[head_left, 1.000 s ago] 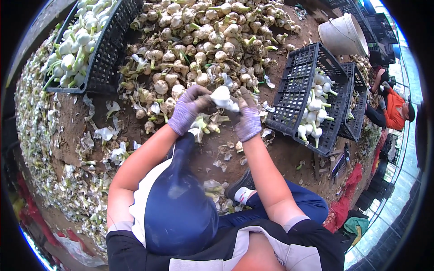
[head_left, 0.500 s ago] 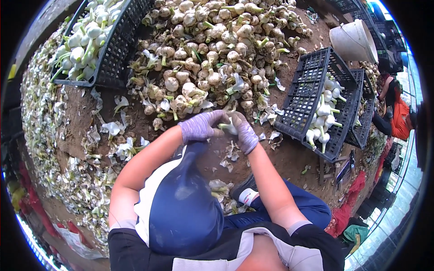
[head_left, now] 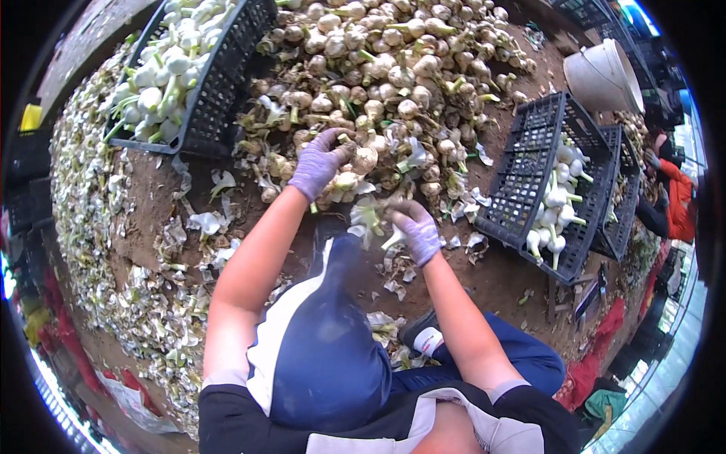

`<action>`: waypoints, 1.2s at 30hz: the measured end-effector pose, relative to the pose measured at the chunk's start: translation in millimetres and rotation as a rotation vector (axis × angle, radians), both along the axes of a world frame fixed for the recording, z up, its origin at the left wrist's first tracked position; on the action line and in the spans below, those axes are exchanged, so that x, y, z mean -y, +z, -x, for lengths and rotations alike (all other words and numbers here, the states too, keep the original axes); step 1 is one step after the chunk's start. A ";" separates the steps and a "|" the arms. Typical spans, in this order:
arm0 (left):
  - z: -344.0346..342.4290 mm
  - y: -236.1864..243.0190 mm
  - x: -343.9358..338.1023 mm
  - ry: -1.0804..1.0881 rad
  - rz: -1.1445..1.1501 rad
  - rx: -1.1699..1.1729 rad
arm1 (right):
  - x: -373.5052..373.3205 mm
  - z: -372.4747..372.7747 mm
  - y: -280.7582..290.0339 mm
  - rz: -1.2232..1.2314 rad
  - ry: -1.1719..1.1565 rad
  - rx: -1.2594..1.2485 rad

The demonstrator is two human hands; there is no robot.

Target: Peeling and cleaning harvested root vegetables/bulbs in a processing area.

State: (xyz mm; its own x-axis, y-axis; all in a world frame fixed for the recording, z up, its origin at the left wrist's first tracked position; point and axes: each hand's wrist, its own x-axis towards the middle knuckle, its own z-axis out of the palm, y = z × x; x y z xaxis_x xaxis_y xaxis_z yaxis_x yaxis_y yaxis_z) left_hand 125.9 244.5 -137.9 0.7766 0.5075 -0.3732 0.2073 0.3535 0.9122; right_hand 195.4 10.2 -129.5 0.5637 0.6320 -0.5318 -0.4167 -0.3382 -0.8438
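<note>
My left hand (head_left: 324, 165), in a purple glove with dirty fingertips, reaches to the near edge of a heap of unpeeled garlic (head_left: 401, 76). Its fingers close around the stem of a soil-stained garlic bulb (head_left: 365, 159). Closer to my body on the right, my gloved right hand (head_left: 417, 229) is closed on a garlic bulb, whose pale part (head_left: 394, 240) shows below the fingers; the rest is hidden. Loose pale-green garlic skin (head_left: 366, 217), blurred, hangs beside the right fingertips.
A black crate (head_left: 227, 83) of cleaned white garlic stands at far left. Another tilted crate (head_left: 522, 163) at right holds several clean bulbs (head_left: 558, 197). Behind it stands a white bucket (head_left: 603, 76). Peelings (head_left: 128, 250) cover the ground at left. A person in orange (head_left: 678, 200) sits far right.
My hands were together over the near edge of the heap and have parted. The left has reached forward onto a bulb in the heap; the right has moved slightly nearer me. The view has shifted slightly.
</note>
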 end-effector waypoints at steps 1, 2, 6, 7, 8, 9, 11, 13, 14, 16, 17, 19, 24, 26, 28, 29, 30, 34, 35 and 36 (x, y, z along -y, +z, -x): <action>0.1 12.1 4.9 0.035 0.190 0.047 | -9.4 -0.9 3.1 -0.045 -0.045 -0.049; 0.0 22.0 11.1 0.070 0.381 0.092 | -13.7 -1.4 10.3 -0.097 -0.005 0.043; 0.6 56.5 33.9 0.101 0.440 0.078 | -45.3 2.0 38.9 -0.185 0.100 0.386; 1.5 50.1 37.8 0.074 0.407 0.161 | -50.4 2.5 22.8 -0.213 -0.006 0.343; 2.0 51.3 38.3 0.067 0.411 0.164 | -49.1 -0.3 24.5 -0.209 -0.011 0.348; 4.3 54.9 37.6 0.065 0.487 0.171 | -49.8 -1.2 29.9 -0.198 -0.019 0.472; 4.7 64.5 40.8 0.079 0.672 0.252 | -50.5 -3.9 32.7 -0.184 -0.025 0.595; 3.0 61.7 40.6 0.041 0.628 0.244 | -50.9 -9.4 33.3 -0.185 0.001 0.979; 2.7 61.0 40.8 0.003 0.581 0.236 | -50.6 -11.8 34.6 -0.184 0.016 1.171; -1.5 70.0 43.7 0.018 0.541 0.201 | -50.6 -16.5 46.0 -0.209 0.041 1.270; -1.8 72.0 44.2 0.017 0.501 0.187 | -49.9 -16.6 46.4 -0.202 0.060 1.307; -2.3 77.7 45.0 -0.012 0.449 0.153 | -47.7 -18.1 46.5 -0.193 0.059 1.368; -0.1 89.3 49.2 0.001 0.509 0.214 | -44.8 -24.5 49.1 -0.177 0.085 1.412; -0.9 86.8 50.3 0.021 0.524 0.215 | -44.3 -27.4 49.2 -0.171 0.079 1.419; -1.6 78.8 49.6 -0.014 0.113 0.151 | -44.4 -28.6 49.4 -0.179 0.123 1.392; -1.7 76.5 50.1 -0.012 0.113 0.151 | -45.6 -25.0 50.5 -0.181 0.124 1.392; -3.4 76.5 52.2 0.011 0.037 0.163 | -47.3 -18.6 54.4 -0.202 0.065 1.166; -2.4 62.6 55.9 0.052 -0.040 0.155 | -41.2 -14.9 54.0 -0.326 -0.041 0.193; -2.4 59.1 58.4 0.055 0.002 0.121 | -37.8 -18.0 44.8 -0.262 -0.005 0.205; 0.0 60.4 57.6 0.057 0.004 0.120 | -36.6 -24.0 44.7 -0.261 -0.003 0.203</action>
